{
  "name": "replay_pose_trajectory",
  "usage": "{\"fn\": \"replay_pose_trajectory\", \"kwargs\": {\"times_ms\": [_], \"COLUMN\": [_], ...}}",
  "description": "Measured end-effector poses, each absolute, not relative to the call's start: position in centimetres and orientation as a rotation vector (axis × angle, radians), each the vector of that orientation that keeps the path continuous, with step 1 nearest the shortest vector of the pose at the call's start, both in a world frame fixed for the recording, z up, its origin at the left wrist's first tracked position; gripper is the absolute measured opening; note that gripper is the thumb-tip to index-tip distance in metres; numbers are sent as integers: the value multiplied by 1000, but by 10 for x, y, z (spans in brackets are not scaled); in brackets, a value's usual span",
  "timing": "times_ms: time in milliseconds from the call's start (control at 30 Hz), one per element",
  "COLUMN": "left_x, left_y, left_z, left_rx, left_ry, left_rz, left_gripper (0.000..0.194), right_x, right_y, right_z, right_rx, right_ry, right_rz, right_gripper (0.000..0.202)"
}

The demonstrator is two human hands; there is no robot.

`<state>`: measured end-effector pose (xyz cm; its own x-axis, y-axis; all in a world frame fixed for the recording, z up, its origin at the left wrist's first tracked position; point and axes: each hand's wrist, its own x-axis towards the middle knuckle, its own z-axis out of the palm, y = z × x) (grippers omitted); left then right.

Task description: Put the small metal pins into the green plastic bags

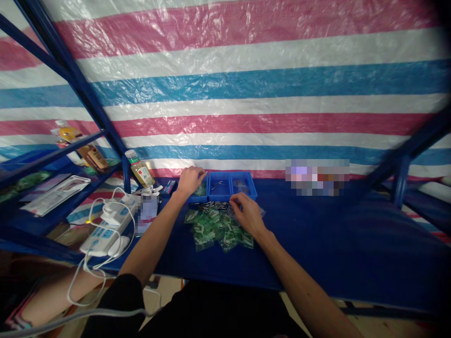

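Observation:
My left hand point(192, 180) hovers over the left blue bin point(198, 199), thumb and fingertips pinched together. Whatever may be in that pinch is too small to make out. Small clear pieces show in this bin below the hand. My right hand point(247, 215) is at the right edge of a pile of green-and-clear plastic packets point(211, 227), its fingers curled in and their tips close together. I cannot make out what, if anything, it grips. Between the packets and the bins lie several small dark metal pieces point(216, 205). The middle bin point(219, 191) holds a few thin metal pieces; the right bin point(243, 183) holds small clear bits.
A white power strip point(105, 230) with tangled cables lies to the left. Behind it stands a bottle point(141, 169) beside a small dark box point(168, 188). Blue frame posts point(400, 183) flank the blue table point(317, 244). A blurred-out item point(317, 177) sits at the back right.

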<state>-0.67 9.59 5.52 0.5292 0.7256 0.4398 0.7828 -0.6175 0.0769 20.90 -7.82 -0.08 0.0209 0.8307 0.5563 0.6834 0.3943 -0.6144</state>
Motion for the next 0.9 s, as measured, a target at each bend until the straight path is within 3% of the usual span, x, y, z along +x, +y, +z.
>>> {"fn": "replay_pose_trajectory", "kwargs": {"times_ms": [133, 267, 367, 500, 900], "left_x": [12, 18, 3, -40, -98], "left_y": [87, 75, 53, 15, 6], "left_z": [63, 64, 62, 50, 22], "left_rx": [-2808, -2850, -2861, -2765, -2705], "left_ry": [-1046, -1034, -1000, -1111, -1503], "left_rz": [-680, -708, -876, -990, -79], "left_gripper": [16, 23, 17, 23, 35], "right_x": [210, 211, 211, 209, 208], "right_y": [-76, -73, -72, -72, -75], "right_z": [-4, -9, -11, -11, -7], "right_rx": [-1348, -1352, -1352, -1353, -1374], "right_ry": [-1724, -1798, -1835, -1852, -1864], "right_rz": [211, 245, 234, 217, 248], "right_gripper": [11, 12, 12, 11, 12]}}
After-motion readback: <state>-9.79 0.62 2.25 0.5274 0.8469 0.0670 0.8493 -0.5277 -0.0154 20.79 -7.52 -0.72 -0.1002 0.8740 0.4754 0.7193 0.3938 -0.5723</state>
